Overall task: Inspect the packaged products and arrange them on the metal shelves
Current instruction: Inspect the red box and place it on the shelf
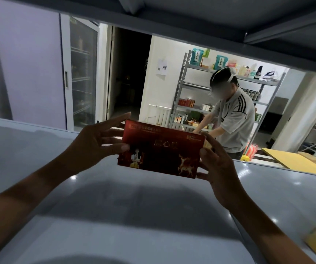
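Red box: gold Chinese characters, too blurred to read.

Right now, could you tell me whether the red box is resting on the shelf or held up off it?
Held up: the left hand and right hand grip the red box at its ends, its bottom edge above the grey shelf.

Red box with gold deer, a white figure, gold lettering. Glossy grey metal shelf. Person behind: grey shirt, black shoulder stripes. Lilac wall. Yellow board. Teal bags on far rack.
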